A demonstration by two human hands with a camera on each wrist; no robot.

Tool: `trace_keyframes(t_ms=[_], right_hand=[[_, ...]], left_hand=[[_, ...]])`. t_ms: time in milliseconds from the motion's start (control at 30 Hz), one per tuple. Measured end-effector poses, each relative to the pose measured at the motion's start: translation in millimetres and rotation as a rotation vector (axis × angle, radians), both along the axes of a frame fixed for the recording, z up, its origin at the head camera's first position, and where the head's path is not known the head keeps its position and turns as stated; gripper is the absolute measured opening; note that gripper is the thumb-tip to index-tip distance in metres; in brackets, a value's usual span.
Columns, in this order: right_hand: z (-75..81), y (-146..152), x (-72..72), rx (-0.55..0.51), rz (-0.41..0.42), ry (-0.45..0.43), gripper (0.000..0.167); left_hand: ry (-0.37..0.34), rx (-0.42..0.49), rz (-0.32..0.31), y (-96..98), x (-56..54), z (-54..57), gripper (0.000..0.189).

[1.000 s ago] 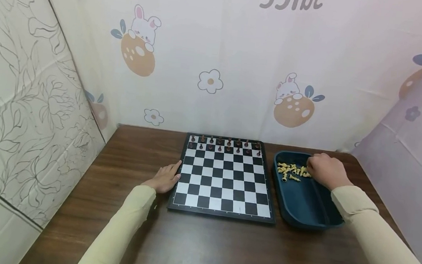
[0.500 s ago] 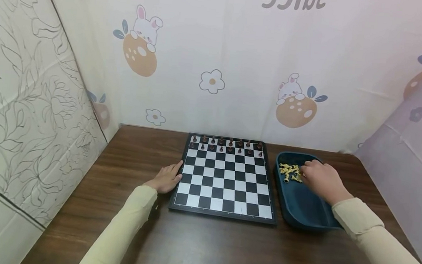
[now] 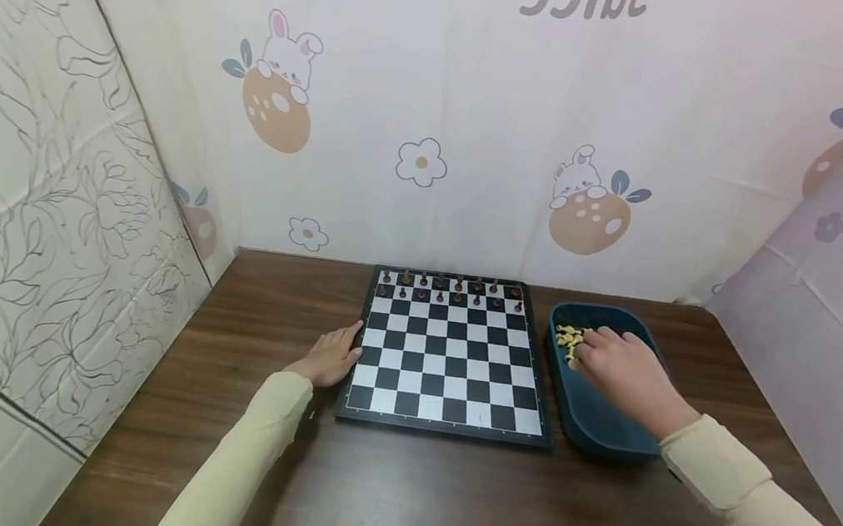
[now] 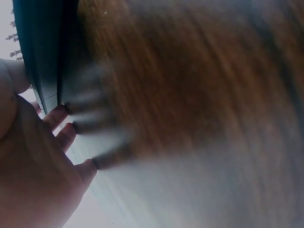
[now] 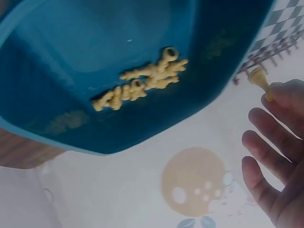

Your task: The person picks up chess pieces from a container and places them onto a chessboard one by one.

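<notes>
My left hand (image 3: 326, 358) rests on the table with its fingers loosely extended against the left edge of a black-and-white chessboard (image 3: 432, 385). In the right wrist view, a pale yellow chess piece (image 5: 258, 79) is pinched between the thumb and index finger of my right hand (image 5: 285, 147), the other fingers spread apart. In the head view that hand is over the blue bin (image 3: 599, 416), covering part of it. Several more yellow chess pieces (image 5: 152, 76) lie in a heap inside the bin. Dark reddish-brown chess pieces (image 3: 439, 296) stand in two rows along the board's far side.
A brown wooden table (image 3: 401, 495) carries the board and the bin, which stand close side by side. Behind it hangs a pale printed curtain (image 3: 437, 89), and a line-patterned wall (image 3: 60, 181) rises on the left.
My right hand has moved left within the bin area, from its right part to over the yellow pieces. My left hand stays at the board's edge.
</notes>
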State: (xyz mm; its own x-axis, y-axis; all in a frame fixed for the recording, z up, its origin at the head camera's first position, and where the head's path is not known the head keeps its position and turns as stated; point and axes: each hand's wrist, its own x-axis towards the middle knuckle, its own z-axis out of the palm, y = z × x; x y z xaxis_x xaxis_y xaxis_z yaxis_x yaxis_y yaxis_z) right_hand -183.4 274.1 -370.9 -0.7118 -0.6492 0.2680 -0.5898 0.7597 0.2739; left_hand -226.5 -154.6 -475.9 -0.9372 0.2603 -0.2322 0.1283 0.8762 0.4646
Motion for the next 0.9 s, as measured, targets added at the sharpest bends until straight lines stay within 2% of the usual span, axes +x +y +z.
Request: trace_keyframes(t_ms=[100, 233, 533, 900], right_hand=[[1.1, -11, 4.7, 0.041, 0.011, 0.017, 0.026], [-2.3, -23, 10.0, 0.056, 0.016, -0.008, 0.027], [-19.0, -41, 17.1, 0.069, 0.059, -0.058, 0.020], [-41.6, -49, 25.8, 0.141, 0.097, -0.130, 0.016]], left_hand=[[0.006, 0.000, 0.009, -1.5, -0.4, -1.6, 0.058], [0.014, -0.008, 0.019, -2.5, 0.1, -3.3, 0.059], [0.040, -0.031, 0.026, -0.7, 2.7, -2.4, 0.058], [0.049, -0.074, 0.031, 2.6, -0.4, -4.4, 0.059]])
